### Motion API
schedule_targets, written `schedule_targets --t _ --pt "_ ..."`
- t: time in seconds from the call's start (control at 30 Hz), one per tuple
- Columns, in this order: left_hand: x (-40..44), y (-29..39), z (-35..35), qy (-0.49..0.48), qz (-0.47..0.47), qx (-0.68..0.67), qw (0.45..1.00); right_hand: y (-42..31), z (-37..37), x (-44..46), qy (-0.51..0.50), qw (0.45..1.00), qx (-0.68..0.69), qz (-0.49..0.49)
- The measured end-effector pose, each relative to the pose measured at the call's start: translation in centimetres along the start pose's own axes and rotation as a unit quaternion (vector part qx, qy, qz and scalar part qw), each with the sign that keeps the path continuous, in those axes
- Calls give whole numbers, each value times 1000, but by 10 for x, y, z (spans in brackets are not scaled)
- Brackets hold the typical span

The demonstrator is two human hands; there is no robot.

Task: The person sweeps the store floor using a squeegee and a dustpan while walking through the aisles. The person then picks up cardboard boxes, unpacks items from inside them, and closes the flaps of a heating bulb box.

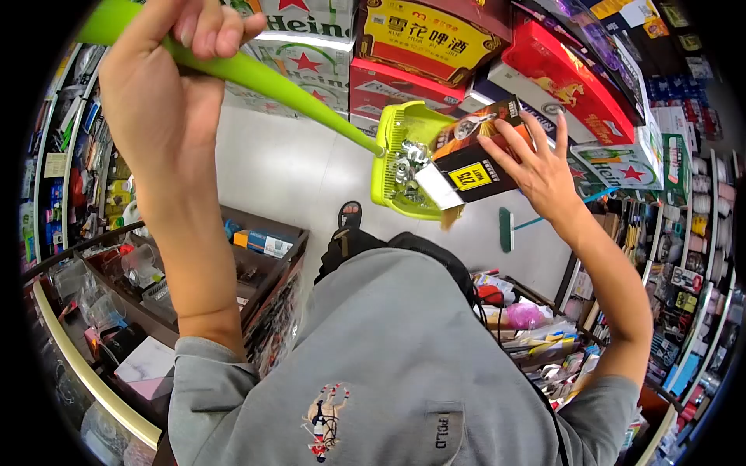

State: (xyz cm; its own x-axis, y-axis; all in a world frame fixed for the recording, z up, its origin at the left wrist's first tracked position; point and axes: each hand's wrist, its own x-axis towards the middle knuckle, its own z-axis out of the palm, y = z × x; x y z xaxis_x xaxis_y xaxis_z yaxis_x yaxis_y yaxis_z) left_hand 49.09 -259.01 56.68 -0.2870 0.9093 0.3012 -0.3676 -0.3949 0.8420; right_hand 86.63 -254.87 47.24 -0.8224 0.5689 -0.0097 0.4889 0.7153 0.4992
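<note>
Green dustpan (424,119), qty 1, in L hand (167,81) — 1 box (475,175), R hand (542,172).

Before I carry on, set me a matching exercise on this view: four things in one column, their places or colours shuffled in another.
1. Left hand
2. Right hand
3. Silvery pieces
4. Broom head

A. Inside the dustpan
B. Dark green
C. At the lime-green handle
D. On the box with a yellow label

Pairs: 1-C, 2-D, 3-A, 4-B

Hands (536,167) holding green dustpan (427,123), black box (486,159)
</note>
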Motion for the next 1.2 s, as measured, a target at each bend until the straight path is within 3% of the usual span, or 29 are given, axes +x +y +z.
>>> schedule_targets --t 0.07,0.17,0.23,0.3,0.43,0.5,0.57,0.8,0.87,0.9,0.97,1.03,1.13,1.17,1.2 --pt "0 4 -8 -4 -14 -29 999 2 3 6 25 1000 8 18" --pt "0 7 -5 -3 -16 -45 999 -1 15 -10 -22 1000 -20 11" --pt "-1 7 -5 -18 -10 -48 999 3 13 -11 -3 997 -16 74" --pt "-2 9 -3 -10 -22 -54 998 3 23 -20 -17 999 -8 35" --pt "1 10 -2 -22 -38 -68 997 13 23 -30 3 996 -7 92" --pt "2 9 2 3 -25 -54 998 17 26 -37 -12 999 14 38" --pt "3 9 4 -4 -17 -59 998 22 23 -35 -15 997 1 69" --pt "0 6 13 4 0 -58 998 37 20 -69 -76 977 121 158" --pt "-2 5 15 1 1 -58 998 39 29 -84 -91 943 243 207" --pt "-2 5 15 -3 1 -58 998 38 33 -90 -90 944 243 205" --pt "-2 4 16 7 6 -50 999 34 41 -100 -72 874 404 261" --pt "-2 4 19 12 7 -42 999 34 47 -103 -59 874 407 260" --pt "-5 0 26 25 6 -39 999 26 62 -109 -172 594 684 387" --pt "-6 -1 29 20 2 -42 999 23 60 -107 -204 555 695 410" --pt "-8 -2 31 21 13 -33 999 22 73 -111 -222 480 732 429"
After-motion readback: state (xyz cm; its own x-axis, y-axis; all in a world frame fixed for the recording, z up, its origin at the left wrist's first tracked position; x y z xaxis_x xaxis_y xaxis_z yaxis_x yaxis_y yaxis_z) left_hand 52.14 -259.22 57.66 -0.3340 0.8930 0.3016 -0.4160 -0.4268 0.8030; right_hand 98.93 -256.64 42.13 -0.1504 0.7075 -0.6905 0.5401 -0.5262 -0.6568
